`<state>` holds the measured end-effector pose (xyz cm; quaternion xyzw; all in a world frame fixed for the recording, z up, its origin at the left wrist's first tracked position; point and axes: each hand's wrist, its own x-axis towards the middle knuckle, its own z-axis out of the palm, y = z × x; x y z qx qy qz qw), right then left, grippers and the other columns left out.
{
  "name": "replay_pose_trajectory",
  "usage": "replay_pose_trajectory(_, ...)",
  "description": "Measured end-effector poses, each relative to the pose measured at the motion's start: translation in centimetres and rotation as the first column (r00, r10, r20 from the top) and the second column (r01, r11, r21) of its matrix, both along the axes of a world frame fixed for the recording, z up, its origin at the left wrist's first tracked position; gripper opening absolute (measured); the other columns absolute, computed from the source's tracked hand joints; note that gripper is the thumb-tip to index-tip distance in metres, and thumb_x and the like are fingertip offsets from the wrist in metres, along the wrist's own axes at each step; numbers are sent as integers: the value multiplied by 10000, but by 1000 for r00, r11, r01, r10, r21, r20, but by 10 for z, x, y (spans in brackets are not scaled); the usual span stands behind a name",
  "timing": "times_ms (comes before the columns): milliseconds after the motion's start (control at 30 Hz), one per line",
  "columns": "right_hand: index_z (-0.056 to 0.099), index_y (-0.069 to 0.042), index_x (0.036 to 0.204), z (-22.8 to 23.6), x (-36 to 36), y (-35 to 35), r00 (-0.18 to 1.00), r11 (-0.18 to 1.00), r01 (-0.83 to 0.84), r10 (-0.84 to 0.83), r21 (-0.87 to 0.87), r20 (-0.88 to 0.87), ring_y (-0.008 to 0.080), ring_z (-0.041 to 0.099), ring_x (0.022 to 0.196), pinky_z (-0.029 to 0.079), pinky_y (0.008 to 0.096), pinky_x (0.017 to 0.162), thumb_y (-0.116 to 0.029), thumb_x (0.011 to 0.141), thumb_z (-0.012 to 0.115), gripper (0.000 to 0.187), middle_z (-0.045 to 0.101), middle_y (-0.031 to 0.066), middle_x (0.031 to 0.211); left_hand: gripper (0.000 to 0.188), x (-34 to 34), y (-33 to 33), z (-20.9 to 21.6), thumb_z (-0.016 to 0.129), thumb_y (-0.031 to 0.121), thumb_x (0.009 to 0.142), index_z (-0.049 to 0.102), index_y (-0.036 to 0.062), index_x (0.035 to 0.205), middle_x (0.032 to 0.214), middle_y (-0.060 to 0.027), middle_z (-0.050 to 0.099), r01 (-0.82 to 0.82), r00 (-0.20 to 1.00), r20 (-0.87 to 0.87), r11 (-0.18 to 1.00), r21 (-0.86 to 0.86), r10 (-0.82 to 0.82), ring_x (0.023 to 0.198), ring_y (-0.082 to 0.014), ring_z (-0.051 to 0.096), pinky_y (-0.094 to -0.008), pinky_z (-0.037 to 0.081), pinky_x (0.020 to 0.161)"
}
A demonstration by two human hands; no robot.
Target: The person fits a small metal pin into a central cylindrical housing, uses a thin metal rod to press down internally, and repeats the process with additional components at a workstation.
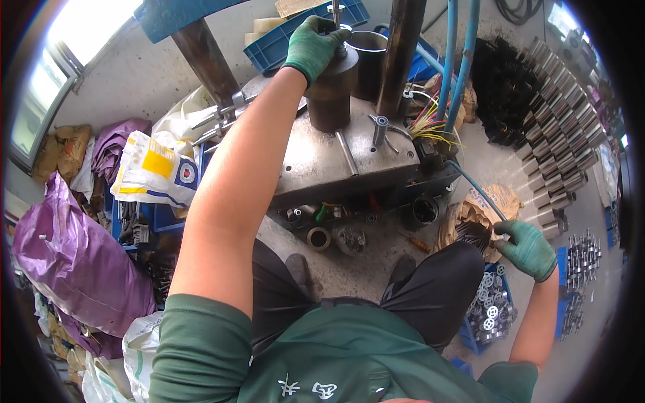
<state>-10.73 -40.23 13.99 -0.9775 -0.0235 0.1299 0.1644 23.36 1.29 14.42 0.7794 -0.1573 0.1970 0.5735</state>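
Observation:
My left hand [314,48], in a green glove, reaches far forward to the top of a dark steel cylinder [332,91]. Its fingers close around a shiny metal fitting with a ring [345,31], partly hidden by the glove, beneath an upright metal rod [336,9]. Off to the right, my gloved right hand [527,250] grips the end of a thin blue lever [476,189] that slants down from the machine. The cylinder stands on a thick steel table [316,168], where a loose metal pin [347,153] and a small upright bushing [381,129] also rest.
Dark steel columns [402,54] flank the cylinder. Blue hoses [462,67] and coloured wires [433,126] run at the right. Stacked metal tubes [561,127], a paper sack of parts [494,201] and a blue crate of wheel-shaped parts [489,312] lie right; purple sacks [77,255] crowd the left.

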Motion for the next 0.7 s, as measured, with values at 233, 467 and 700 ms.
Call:
replay_pose_trajectory(233,747,-1,1227,-5,-4,1,994,989,-106,102,-107,-47,405,741,1018,588,466,924,-249,865,697,441,754,255,1093,427,14,2,-8,881,283,925,693,4,1186,959,-101,788,9,1000,-7,1000,-7,-9,769,-136,737,-286,619,758)
replay_pose_trajectory(467,718,-1,1274,-1,27,-29,751,975,98,-204,200,628,217,716,1022,572,347,919,-90,988,707,299,749,143,1148,457,20,5,-9,869,329,930,715,36,1245,1039,-88,778,-6,1000,5,1000,30,6,882,-139,730,-295,595,831)
replay_pose_trajectory(700,707,-45,1370,38,145,-63,406,979,31,-196,200,893,183,716,1157,563,311,1018,-178,1054,707,343,761,116,1273,405,16,0,-11,851,314,955,723,52,1237,1027,-32,767,29,999,-25,999,-20,-30,875,-104,704,-276,576,783)
